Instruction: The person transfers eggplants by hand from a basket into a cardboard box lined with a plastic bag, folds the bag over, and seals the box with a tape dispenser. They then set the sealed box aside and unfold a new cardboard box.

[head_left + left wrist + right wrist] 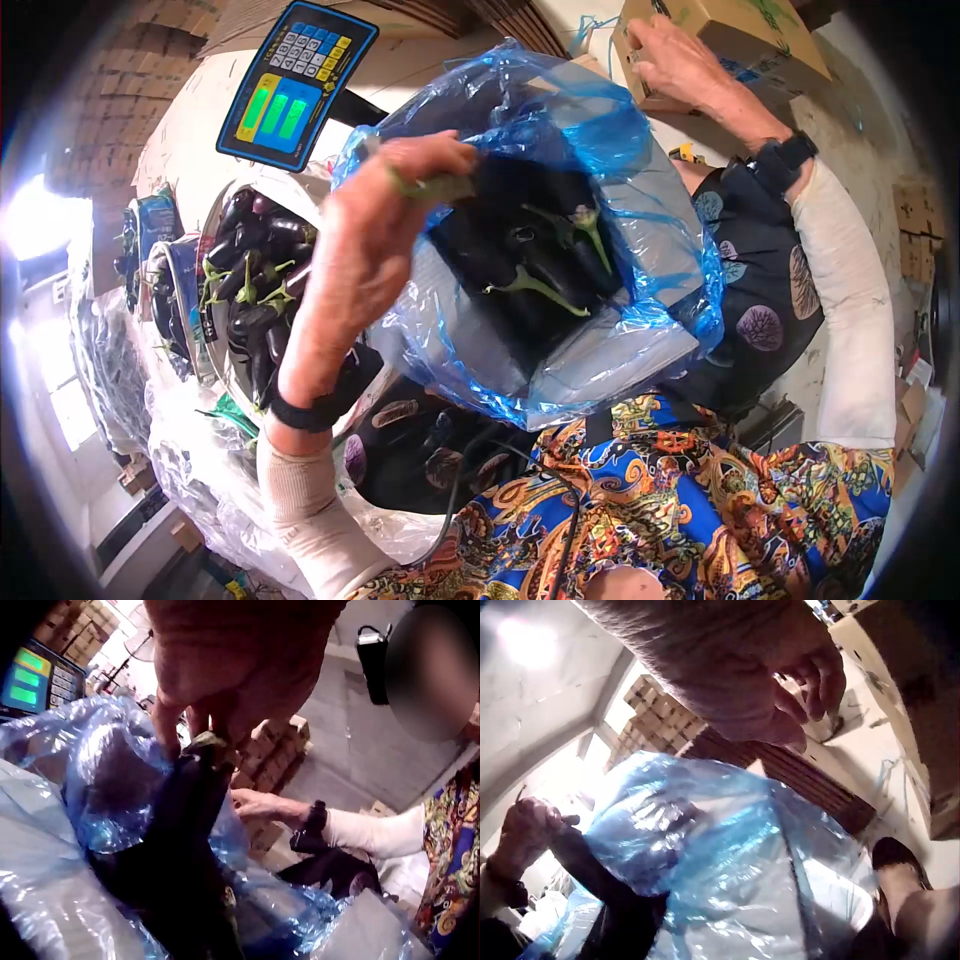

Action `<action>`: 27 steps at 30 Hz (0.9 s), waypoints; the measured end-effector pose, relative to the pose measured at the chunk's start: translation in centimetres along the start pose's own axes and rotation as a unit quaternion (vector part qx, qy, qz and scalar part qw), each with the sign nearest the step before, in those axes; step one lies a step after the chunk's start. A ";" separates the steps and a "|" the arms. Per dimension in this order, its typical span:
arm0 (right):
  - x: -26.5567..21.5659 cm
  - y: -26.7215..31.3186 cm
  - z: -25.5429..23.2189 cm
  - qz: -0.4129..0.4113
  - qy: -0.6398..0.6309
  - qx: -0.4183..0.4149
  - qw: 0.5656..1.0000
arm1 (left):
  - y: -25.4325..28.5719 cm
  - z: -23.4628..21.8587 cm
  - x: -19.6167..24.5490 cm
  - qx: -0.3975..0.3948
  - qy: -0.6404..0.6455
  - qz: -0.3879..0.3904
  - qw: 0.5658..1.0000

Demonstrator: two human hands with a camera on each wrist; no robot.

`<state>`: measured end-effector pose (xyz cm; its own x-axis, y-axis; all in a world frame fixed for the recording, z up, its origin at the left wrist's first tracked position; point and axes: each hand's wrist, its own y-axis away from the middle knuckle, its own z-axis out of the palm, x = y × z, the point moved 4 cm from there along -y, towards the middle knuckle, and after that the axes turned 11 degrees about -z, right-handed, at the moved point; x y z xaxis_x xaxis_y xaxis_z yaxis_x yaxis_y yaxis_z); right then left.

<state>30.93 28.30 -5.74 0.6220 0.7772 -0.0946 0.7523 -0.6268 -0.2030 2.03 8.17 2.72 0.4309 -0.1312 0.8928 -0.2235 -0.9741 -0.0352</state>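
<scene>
My left hand [365, 235] is over the left side of an open blue plastic bag [610, 145], pinching a dark purple eggplant [187, 799] by its green stem end. The eggplant slants down into the bag, and its lower end blends with the dark ones there. Several glossy eggplants [545, 270] with green stems lie inside, between pale grey liner sheets [610, 360]. Beyond the bag's far right side, my right hand [690, 75] is beside a cardboard box [765, 50]. Its fingers curl loosely with nothing between them, as the right wrist view shows.
A scale display [297, 85] with green digits stands behind the bag at left. Left of the bag, a lined container holds many loose eggplants [260, 260], with more sacks beyond. Flattened cardboard [802, 784] is stacked behind. Clear plastic sheeting [200, 470] lies at lower left.
</scene>
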 end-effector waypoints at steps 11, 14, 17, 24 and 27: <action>-15.6 0.0 -3.6 -0.128 -0.292 -0.191 0.928 | 5.2 -4.6 1.8 0.169 0.119 -0.018 0.978; -17.2 0.8 1.7 -0.106 -0.227 -0.246 0.936 | 7.3 -6.2 2.4 0.207 0.083 0.029 0.974; -18.8 0.2 2.9 -0.173 -0.196 -0.160 0.952 | 9.5 -6.8 1.6 0.272 0.081 -0.029 0.959; -15.6 -5.6 7.2 -0.088 -0.340 -0.169 0.921 | 10.2 -5.3 4.4 0.238 -0.053 -0.005 0.970; -16.9 -7.3 2.5 -0.073 -0.286 -0.305 0.906 | 10.4 -4.9 6.0 0.199 0.014 -0.055 0.978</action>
<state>14.33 19.90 -5.11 0.4238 0.6466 -0.6342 0.9057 -0.2940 0.3055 -2.01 -1.83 9.95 0.4085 -0.0216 0.9125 0.1842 -0.9772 -0.1056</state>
